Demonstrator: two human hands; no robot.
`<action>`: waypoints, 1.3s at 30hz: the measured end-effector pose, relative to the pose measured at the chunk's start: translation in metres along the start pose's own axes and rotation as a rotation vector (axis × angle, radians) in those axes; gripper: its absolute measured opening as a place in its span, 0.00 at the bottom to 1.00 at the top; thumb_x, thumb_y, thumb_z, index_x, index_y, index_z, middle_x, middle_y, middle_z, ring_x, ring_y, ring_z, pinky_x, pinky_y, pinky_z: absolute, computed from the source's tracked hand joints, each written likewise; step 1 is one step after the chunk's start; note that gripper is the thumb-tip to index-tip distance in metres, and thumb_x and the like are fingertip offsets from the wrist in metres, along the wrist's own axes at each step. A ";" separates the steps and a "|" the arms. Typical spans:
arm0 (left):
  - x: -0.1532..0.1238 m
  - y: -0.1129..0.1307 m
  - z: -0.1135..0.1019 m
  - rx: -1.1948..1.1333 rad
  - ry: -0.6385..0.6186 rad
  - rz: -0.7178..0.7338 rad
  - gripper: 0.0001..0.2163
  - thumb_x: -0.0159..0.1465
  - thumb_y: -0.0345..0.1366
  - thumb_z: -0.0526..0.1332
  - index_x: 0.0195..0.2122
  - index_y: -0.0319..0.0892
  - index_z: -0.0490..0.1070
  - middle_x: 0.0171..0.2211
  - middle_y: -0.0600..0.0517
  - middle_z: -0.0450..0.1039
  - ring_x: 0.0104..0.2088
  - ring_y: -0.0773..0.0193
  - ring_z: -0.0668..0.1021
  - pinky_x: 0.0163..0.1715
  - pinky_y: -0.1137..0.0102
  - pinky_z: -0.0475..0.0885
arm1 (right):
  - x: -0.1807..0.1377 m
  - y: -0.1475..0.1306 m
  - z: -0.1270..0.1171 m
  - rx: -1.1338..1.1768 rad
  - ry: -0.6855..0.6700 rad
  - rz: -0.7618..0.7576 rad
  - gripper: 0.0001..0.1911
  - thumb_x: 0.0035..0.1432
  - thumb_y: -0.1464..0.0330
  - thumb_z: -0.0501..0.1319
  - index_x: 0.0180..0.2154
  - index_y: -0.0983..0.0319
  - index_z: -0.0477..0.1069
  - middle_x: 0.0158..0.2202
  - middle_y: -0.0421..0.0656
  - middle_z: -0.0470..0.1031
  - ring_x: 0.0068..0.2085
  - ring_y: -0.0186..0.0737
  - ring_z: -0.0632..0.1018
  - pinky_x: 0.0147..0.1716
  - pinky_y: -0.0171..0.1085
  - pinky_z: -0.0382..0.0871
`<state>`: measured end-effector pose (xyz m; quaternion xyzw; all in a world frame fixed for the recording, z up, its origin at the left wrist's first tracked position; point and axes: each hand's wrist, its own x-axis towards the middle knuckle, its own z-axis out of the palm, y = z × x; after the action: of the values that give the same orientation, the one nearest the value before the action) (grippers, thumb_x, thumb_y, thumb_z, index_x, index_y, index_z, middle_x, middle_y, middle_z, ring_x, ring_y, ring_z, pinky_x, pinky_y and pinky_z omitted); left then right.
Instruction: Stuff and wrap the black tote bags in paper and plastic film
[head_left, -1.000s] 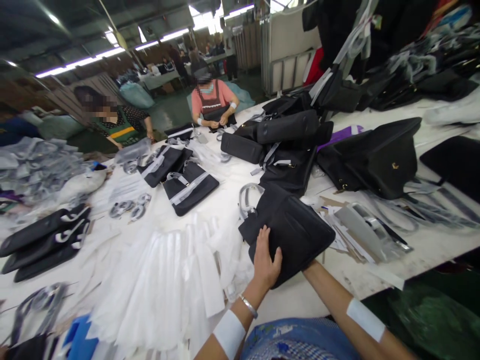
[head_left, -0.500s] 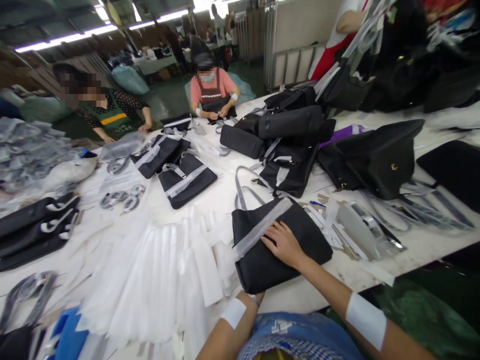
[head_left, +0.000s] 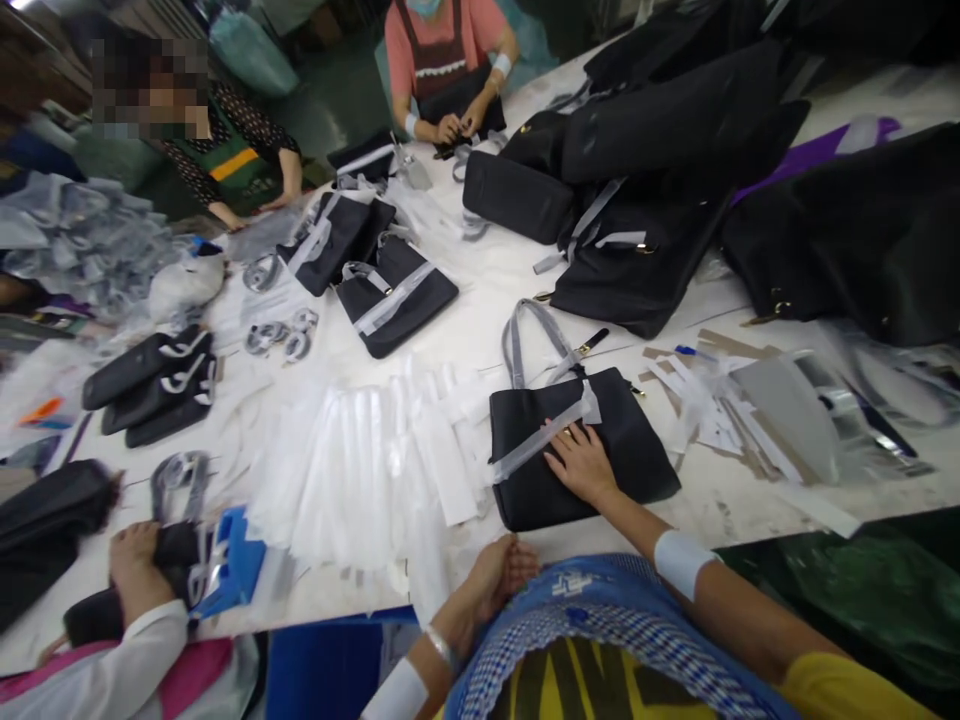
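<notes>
A black handbag (head_left: 600,410) lies flat on the table in front of me, its strap (head_left: 525,330) wrapped in clear film and reaching away from me. Across its upper part runs a translucent protective strip (head_left: 536,445). My right hand (head_left: 583,463) rests on the bag with fingers spread, touching the strip's lower edge. At the table's near edge, just below the bag, my left hand (head_left: 504,572) is turned palm up, fingers loosely extended and holding nothing visible. White plastic sleeves (head_left: 330,480) lie fanned out to the left of the bag.
More black bags (head_left: 409,295) lie farther back, with a large heap (head_left: 660,120) at the right. Paper and card strips (head_left: 727,400) are at right. A blue tape dispenser (head_left: 234,560) stands near a co-worker's hand (head_left: 135,550) at lower left. Two other people work across the table.
My left hand has come out from under the bag's near edge toward me. The bag now lies flatter, with my right hand still on it. The view has tilted down.
</notes>
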<state>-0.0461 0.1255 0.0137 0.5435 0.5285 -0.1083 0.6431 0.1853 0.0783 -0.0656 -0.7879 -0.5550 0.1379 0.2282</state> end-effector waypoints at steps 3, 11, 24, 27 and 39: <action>-0.006 0.008 -0.022 0.263 0.205 0.191 0.19 0.69 0.49 0.51 0.33 0.41 0.74 0.25 0.51 0.76 0.27 0.62 0.78 0.34 0.65 0.75 | -0.002 0.002 0.004 0.004 -0.016 -0.026 0.27 0.67 0.60 0.51 0.65 0.57 0.58 0.66 0.44 0.59 0.65 0.58 0.59 0.62 0.59 0.46; 0.040 0.057 -0.037 0.778 0.434 0.671 0.22 0.64 0.43 0.63 0.58 0.46 0.67 0.48 0.46 0.77 0.49 0.53 0.76 0.53 0.58 0.71 | -0.004 0.002 0.004 -0.011 -0.002 -0.030 0.27 0.66 0.61 0.52 0.65 0.57 0.58 0.66 0.43 0.59 0.66 0.57 0.57 0.62 0.58 0.48; 0.081 0.084 0.009 0.614 -0.028 0.699 0.08 0.64 0.38 0.61 0.39 0.47 0.79 0.39 0.55 0.81 0.39 0.63 0.81 0.44 0.70 0.75 | -0.003 0.008 0.015 0.005 0.008 -0.027 0.26 0.66 0.63 0.52 0.64 0.55 0.59 0.66 0.42 0.60 0.68 0.54 0.55 0.62 0.58 0.48; 0.093 0.079 0.015 0.642 0.034 0.716 0.09 0.65 0.38 0.59 0.40 0.45 0.78 0.40 0.52 0.81 0.40 0.61 0.80 0.46 0.67 0.74 | -0.001 0.006 0.012 -0.020 0.000 -0.043 0.25 0.65 0.65 0.53 0.63 0.55 0.61 0.66 0.42 0.60 0.67 0.53 0.56 0.63 0.57 0.50; 0.102 0.060 0.017 0.622 0.122 0.808 0.11 0.66 0.43 0.57 0.39 0.46 0.76 0.39 0.52 0.80 0.41 0.60 0.80 0.45 0.65 0.73 | -0.075 0.071 -0.082 0.387 0.676 0.752 0.25 0.61 0.58 0.56 0.57 0.61 0.68 0.58 0.51 0.70 0.59 0.51 0.69 0.60 0.52 0.61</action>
<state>0.0486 0.1796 -0.0356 0.8754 0.2557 0.0288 0.4093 0.2553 -0.0286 -0.0342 -0.8762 -0.0950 0.0487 0.4700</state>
